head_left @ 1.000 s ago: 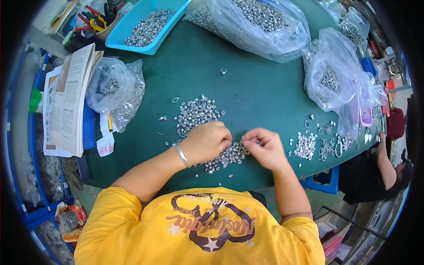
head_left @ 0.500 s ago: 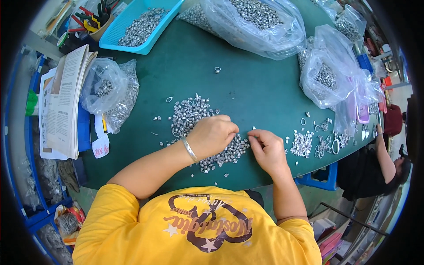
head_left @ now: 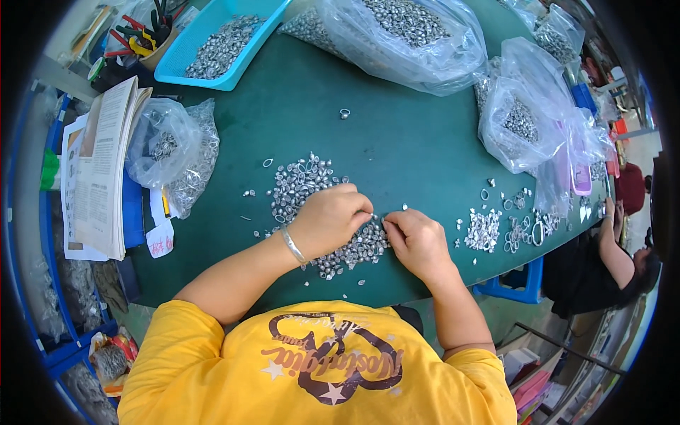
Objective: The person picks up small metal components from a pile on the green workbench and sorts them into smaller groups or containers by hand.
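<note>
My left hand (head_left: 331, 223), with a silver bangle (head_left: 292, 245) on its wrist, is over a heap of small silvery metal pieces (head_left: 301, 185). Its thumb and fingertips are pinched together, and a tiny bright bit shows at their tips. Just to the right, my right hand (head_left: 419, 246) pinches as well at the heap's right edge. Whatever its fingertips hold is too small to make out. A narrow gap separates the two sets of fingertips. Beyond the hands a single silvery ring (head_left: 344, 113) lies on the green tabletop (head_left: 283, 120).
Smaller piles of silvery pieces (head_left: 482, 230) and rings (head_left: 518, 234) lie on the right. Filled plastic bags (head_left: 453, 64) and a blue basket (head_left: 244, 67) stand at the back. Papers (head_left: 99, 177) and another bag (head_left: 170, 159) are left. A co-worker (head_left: 588, 273) sits at right.
Both my hands have shifted slightly left and a little nearer, and the gap between their fingertips is slightly smaller. Both stay pinched.
</note>
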Demonstrator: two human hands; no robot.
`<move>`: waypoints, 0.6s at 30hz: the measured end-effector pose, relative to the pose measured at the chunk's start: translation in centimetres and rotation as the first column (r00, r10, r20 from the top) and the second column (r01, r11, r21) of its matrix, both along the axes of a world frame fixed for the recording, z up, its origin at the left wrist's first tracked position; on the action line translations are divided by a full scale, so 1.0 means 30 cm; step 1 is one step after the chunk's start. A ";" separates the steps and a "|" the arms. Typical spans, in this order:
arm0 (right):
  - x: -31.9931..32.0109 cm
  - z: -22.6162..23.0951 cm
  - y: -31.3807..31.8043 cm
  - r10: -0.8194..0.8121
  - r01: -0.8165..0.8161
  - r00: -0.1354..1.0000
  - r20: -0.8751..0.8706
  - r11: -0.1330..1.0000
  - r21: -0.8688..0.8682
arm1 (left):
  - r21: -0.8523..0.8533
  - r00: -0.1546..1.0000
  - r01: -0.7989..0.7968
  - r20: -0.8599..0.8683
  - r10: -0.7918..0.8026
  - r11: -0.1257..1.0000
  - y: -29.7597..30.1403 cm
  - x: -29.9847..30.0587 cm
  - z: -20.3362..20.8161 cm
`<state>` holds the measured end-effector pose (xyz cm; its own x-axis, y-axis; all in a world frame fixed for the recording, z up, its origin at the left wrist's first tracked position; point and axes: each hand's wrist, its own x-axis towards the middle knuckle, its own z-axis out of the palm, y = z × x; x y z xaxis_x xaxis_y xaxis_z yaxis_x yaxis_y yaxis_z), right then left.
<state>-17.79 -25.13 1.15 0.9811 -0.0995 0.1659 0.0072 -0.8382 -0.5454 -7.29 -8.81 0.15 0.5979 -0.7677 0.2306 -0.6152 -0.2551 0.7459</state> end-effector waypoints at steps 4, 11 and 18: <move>0.000 0.009 -0.016 -0.128 0.212 0.972 -0.198 0.843 0.494 | -0.037 0.946 -0.058 -0.320 0.044 0.998 0.023 0.003 0.047; 0.018 0.006 -0.001 -0.030 0.035 0.999 -0.041 0.989 0.146 | -0.034 0.772 -0.122 -0.631 0.073 0.992 0.032 -0.003 0.039; 0.012 0.010 -0.071 0.071 0.239 0.964 -0.256 0.192 0.952 | -0.070 0.797 -0.062 -0.604 0.007 0.996 0.051 0.000 0.042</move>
